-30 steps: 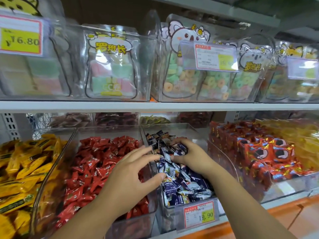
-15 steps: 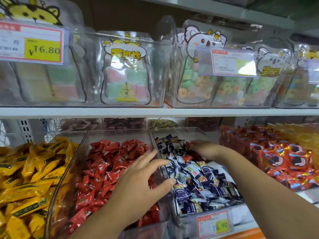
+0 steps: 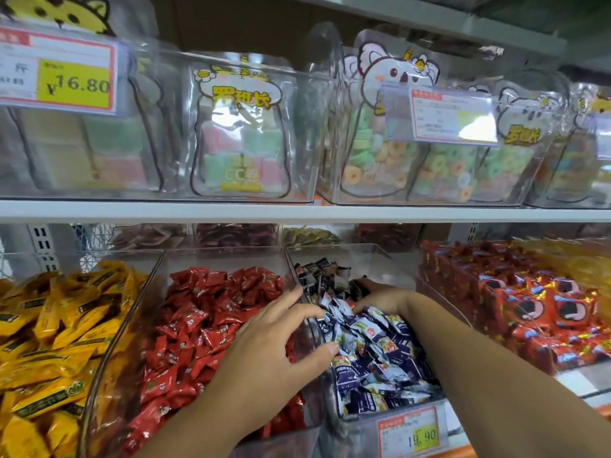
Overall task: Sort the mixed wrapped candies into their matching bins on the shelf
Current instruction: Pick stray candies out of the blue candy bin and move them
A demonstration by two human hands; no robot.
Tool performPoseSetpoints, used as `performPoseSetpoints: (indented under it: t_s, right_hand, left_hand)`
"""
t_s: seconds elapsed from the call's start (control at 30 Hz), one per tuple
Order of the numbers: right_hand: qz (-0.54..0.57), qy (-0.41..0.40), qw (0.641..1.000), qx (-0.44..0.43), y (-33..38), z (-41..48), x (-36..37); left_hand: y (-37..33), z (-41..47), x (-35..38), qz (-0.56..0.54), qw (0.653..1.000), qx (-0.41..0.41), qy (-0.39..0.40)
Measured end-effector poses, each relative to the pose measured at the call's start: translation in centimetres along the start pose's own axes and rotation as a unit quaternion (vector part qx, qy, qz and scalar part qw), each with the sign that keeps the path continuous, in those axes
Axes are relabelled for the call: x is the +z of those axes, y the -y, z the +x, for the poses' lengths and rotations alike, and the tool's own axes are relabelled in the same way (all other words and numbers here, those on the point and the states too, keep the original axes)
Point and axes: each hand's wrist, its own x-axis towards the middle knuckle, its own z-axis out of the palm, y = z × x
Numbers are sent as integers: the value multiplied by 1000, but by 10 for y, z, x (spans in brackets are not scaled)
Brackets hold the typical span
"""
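With my left hand (image 3: 274, 345) spread flat against the clear wall (image 3: 292, 266) between the red candies (image 3: 205, 319) and the purple-and-white candies (image 3: 373, 355), I should rake gently at the back of that pile with my right hand (image 3: 380, 297), fingers buried so I cannot tell their grip, lifting only strays.

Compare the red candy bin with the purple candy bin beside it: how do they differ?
The red candy bin holds red wrappers; the purple candy bin holds dark purple and white ones. The purple bin has a price tag reading 19.90 in front; the red bin shows none. The right hand reaches into the purple bin; the left hand lies mostly over the red bin. Both are clear plastic.
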Motion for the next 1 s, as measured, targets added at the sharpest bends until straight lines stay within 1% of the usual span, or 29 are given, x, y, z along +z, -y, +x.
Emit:
performPoseSetpoints:
  t_s: [0.07, 0.13, 0.23, 0.37, 0.47, 0.53, 0.57, 0.63, 0.67, 0.7, 0.77, 0.83, 0.93, 1.0]
  right_hand:
    - [19, -29, 999, -15, -1, -2, 1]
    - [70, -57, 995, -45, -2, -6, 0]
    - [159, -102, 979, -81, -5, -16, -4]
    - [224, -118, 960, -117, 4, -39, -16]
    - [240, -125, 948, -169, 16, -65, -22]
    - [223, -79, 954, -186, 25, -85, -16]
    - [187, -55, 964, -181, 26, -92, -11]
    - [50, -32, 985, -159, 23, -103, -3]
    - [4, -25, 988, -152, 20, -107, -1]
    - [-12, -18, 988, -151, 19, -115, -1]
    - [6, -7, 987, -162, 13, -127, -7]
    - [29, -15, 986, -161, 4, -135, -17]
    - [25, -84, 984, -155, -11, -136, -32]
    - [19, -98, 985, -143, -19, -136, -38]
  left_hand:
    - [1, 0, 0, -6, 1000, -3, 2]
    - [2, 1, -1, -8, 1000, -2, -2]
    - [4, 2, -1, -8, 1000, -1, -6]
    - [3, 2, 0, -22, 1000, 0, -9]
    - [1, 3, -1, -38, 999, -6, -17]
    - [0, 3, -1, -48, 999, -7, -22]
    - [0, 2, -1, -53, 998, -6, -24]
    - [0, 2, 0, -56, 998, -5, -27]
    - [0, 1, 0, -57, 998, -5, -26]
    - [0, 1, -1, -58, 998, -6, -26]
    - [0, 0, -1, -56, 998, -4, -25]
    - [0, 0, 0, -57, 998, -1, -27]
    - [1, 0, 0, -60, 998, 3, -29]
    - [1, 1, 0, -65, 997, 3, -30]
